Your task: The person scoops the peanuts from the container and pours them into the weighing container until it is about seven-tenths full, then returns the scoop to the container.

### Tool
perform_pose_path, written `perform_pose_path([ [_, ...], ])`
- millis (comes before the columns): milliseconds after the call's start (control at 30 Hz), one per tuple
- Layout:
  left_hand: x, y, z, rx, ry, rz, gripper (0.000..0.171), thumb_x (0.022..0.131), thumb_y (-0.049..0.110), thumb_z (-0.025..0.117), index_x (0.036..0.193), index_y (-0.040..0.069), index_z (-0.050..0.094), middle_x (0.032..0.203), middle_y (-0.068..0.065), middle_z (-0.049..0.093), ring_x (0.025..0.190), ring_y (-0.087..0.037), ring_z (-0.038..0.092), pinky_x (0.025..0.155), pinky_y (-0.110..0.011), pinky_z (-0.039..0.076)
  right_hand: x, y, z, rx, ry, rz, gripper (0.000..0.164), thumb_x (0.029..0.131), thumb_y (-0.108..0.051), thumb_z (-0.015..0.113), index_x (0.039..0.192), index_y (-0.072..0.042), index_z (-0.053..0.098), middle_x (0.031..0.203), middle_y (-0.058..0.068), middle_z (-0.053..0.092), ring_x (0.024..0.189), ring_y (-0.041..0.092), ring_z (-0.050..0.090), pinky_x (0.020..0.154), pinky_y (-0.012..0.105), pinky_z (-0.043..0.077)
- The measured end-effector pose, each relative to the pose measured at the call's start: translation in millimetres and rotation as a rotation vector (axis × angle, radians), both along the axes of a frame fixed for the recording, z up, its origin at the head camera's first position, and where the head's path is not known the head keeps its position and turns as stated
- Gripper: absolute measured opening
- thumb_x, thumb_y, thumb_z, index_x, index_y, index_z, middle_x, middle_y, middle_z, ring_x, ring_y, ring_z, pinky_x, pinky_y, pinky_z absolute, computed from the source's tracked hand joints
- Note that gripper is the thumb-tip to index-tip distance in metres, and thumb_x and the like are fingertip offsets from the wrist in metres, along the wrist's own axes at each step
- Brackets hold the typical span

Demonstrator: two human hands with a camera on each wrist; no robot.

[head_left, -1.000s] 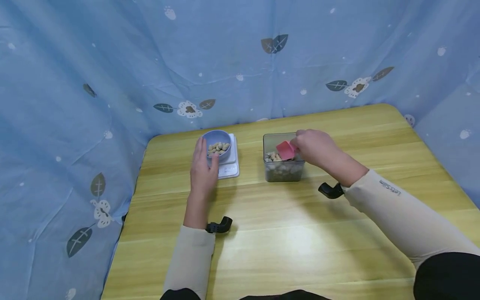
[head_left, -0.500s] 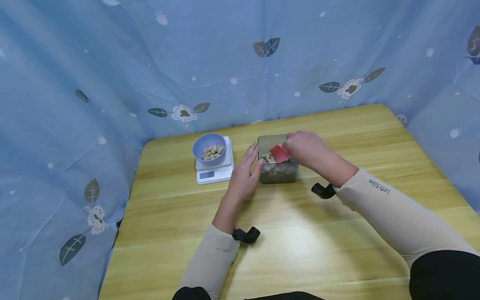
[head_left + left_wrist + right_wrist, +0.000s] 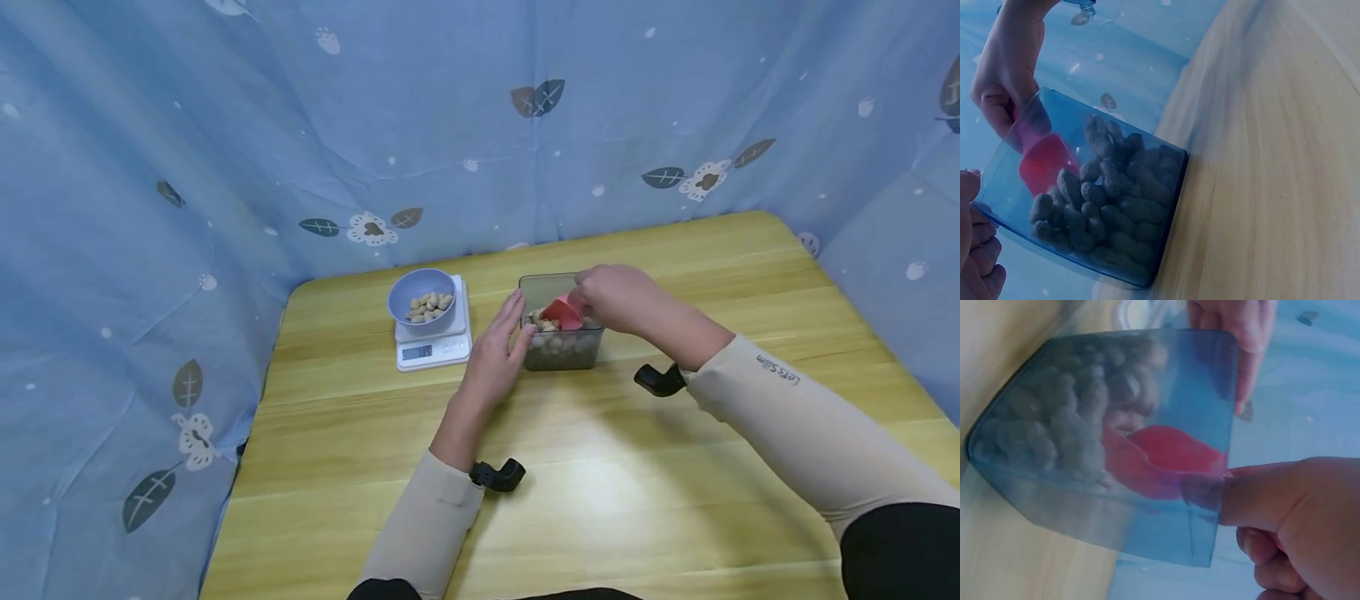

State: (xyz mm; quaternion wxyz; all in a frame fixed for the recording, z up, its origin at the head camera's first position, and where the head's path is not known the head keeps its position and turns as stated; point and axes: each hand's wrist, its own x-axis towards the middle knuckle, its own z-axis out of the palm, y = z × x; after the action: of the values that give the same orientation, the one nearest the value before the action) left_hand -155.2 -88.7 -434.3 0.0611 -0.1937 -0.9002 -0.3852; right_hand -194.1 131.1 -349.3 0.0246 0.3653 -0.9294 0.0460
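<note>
A see-through grey box of peanuts in their shells stands on the table. My right hand grips the handle of a red scoop, fingers curled round it. The scoop's bowl dips into the peanuts, as the right wrist view shows through the wall. My left hand lies against the left side of the box, its fingers fairly straight, the thumb near the front rim. To its left, a blue-purple bowl with some peanuts sits on a white kitchen scale.
The scale's display is lit and seems to read 185. All of it stands on a wood-grain table, backed by a blue patterned curtain. Black wrist cameras jut from both wrists.
My left hand has moved right, from beside the bowl to the box, baring the scale's display. The scoop in my right hand has tilted and sunk lower among the peanuts.
</note>
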Motion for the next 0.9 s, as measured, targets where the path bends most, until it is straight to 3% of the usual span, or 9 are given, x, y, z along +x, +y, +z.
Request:
perform_pose_path([
  [233, 2.0, 2.1, 0.5, 0.007, -0.001, -0.001, 0.060, 0.104, 0.049, 0.038, 0.153, 0.015, 0.036, 0.162, 0.014, 0.021, 0.148, -0.009, 0.025, 0.121, -0.033, 0.026, -3.6, 11.0, 2.0, -0.098, -0.169, -0.037, 0.009, 0.087, -0.008, 0.073, 0.078, -0.011, 0.074, 0.069, -0.001, 0.058, 0.063, 0.015, 0.047, 0.058, 0.031, 0.042],
  [500, 0.4, 1.3, 1.7, 0.005, -0.007, 0.000, 0.061, 0.104, 0.050, 0.036, 0.154, 0.015, 0.035, 0.162, 0.015, 0.019, 0.148, -0.009, 0.024, 0.121, -0.033, 0.025, -0.7, 7.3, -8.6, -0.153, -0.156, -0.071, 0.018, 0.092, -0.012, 0.069, 0.073, -0.013, 0.069, 0.067, -0.001, 0.060, 0.062, 0.015, 0.049, 0.058, 0.031, 0.043],
  [600, -0.7, 0.8, 1.2, 0.005, 0.000, 0.001, 0.060, 0.104, 0.049, 0.037, 0.154, 0.015, 0.035, 0.162, 0.013, 0.021, 0.148, -0.009, 0.025, 0.121, -0.034, 0.026, 0.0, 7.0, -7.1, -0.152, -0.168, -0.070, 0.013, 0.089, -0.013, 0.073, 0.076, -0.014, 0.071, 0.069, -0.001, 0.061, 0.062, 0.015, 0.050, 0.058, 0.032, 0.043],
  [700, -1.1, 0.4, 0.4, 0.003, 0.006, 0.000, 0.059, 0.105, 0.046, 0.039, 0.153, 0.013, 0.036, 0.162, 0.010, 0.023, 0.148, -0.010, 0.025, 0.121, -0.034, 0.026, -1.2, 6.3, -6.7, -0.172, -0.224, -0.068, 0.006, 0.088, -0.014, 0.074, 0.082, -0.013, 0.075, 0.072, -0.001, 0.065, 0.063, 0.014, 0.052, 0.059, 0.031, 0.045],
  [900, -1.1, 0.2, -1.1, 0.004, 0.003, -0.002, 0.056, 0.105, 0.042, 0.043, 0.152, 0.012, 0.038, 0.162, 0.008, 0.025, 0.148, -0.009, 0.025, 0.121, -0.034, 0.027, -2.6, -1.1, -11.3, -0.222, -0.335, -0.098, 0.009, 0.093, -0.016, 0.068, 0.089, -0.011, 0.074, 0.070, -0.002, 0.063, 0.059, 0.013, 0.048, 0.057, 0.029, 0.039],
])
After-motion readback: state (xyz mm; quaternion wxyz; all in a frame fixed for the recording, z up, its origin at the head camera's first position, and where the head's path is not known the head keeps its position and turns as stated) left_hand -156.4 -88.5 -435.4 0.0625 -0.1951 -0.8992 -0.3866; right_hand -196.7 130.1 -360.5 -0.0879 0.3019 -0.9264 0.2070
